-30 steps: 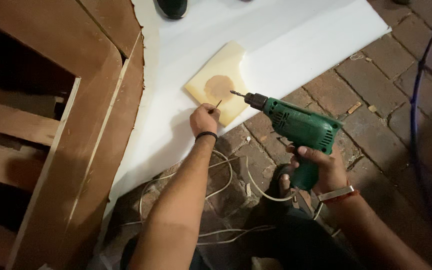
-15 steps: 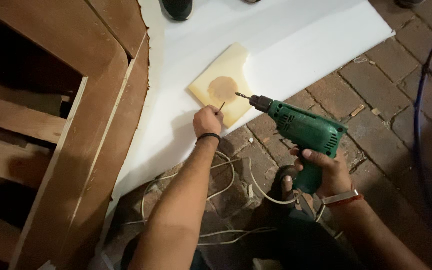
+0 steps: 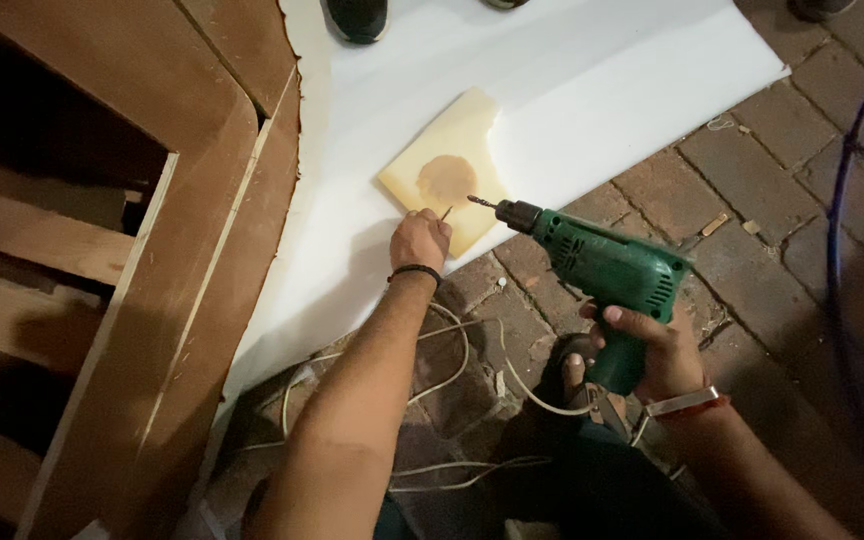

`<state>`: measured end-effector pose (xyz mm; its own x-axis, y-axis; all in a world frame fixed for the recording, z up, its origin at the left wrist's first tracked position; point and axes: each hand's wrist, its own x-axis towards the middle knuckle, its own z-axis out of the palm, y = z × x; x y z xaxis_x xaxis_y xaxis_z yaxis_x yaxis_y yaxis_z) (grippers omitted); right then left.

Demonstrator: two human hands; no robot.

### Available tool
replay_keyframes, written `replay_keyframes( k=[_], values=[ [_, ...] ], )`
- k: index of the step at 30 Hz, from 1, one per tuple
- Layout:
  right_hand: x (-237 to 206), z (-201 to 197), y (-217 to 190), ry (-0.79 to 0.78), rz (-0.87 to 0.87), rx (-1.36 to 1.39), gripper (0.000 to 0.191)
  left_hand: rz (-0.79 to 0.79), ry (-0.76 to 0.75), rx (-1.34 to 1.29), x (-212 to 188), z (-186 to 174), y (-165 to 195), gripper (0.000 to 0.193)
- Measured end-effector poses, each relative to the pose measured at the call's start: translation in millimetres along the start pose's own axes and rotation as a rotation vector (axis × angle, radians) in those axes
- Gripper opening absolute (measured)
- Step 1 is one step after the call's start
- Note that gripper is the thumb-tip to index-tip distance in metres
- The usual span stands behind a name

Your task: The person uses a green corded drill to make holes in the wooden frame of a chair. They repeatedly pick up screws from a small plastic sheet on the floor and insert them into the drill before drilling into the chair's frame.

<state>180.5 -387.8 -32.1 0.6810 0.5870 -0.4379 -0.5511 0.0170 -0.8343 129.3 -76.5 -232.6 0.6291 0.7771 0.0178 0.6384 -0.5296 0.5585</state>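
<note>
My right hand [image 3: 652, 345] grips the handle of a green electric drill [image 3: 607, 270], its bit pointing left toward a pale yellow foam piece [image 3: 449, 170] with a brown stain. My left hand [image 3: 419, 240] pinches a small thin metal piece, perhaps a screw or bit [image 3: 446, 212], at the near edge of the foam. A black band sits on the left wrist, a bracelet on the right. The foam lies on a large white sheet [image 3: 572, 90].
A wooden frame structure [image 3: 142, 230] fills the left side. White cords [image 3: 452, 370] coil on the brick floor [image 3: 752, 200] near my legs. A blue cable [image 3: 837, 230] runs along the right. Another person's dark shoes [image 3: 357, 18] stand on the sheet's far edge.
The drill has shifted slightly right and back from the foam. My left hand stays at the foam's near edge holding the small metal piece.
</note>
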Motion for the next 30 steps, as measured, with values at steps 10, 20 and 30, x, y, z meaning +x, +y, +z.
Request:
replay_keyframes(
  k=[10, 20, 30],
  values=[
    [4.1, 9.4, -1.2, 0.082, -0.014, -0.008, 0.056, -0.454, -0.245, -0.604, 1.4, -23.4, -3.4, 0.019],
    [13.3, 85.8, -19.9, -0.153, -0.177, -0.114, 0.052, -0.593, -0.22, -1.646, -13.5, -155.1, -23.4, 0.019],
    [-9.5, 209.8, -50.7, -0.428, -0.29, -0.413, 0.053, -0.54, 0.121, -2.067, -61.3, -323.5, -24.8, 0.019]
  ],
)
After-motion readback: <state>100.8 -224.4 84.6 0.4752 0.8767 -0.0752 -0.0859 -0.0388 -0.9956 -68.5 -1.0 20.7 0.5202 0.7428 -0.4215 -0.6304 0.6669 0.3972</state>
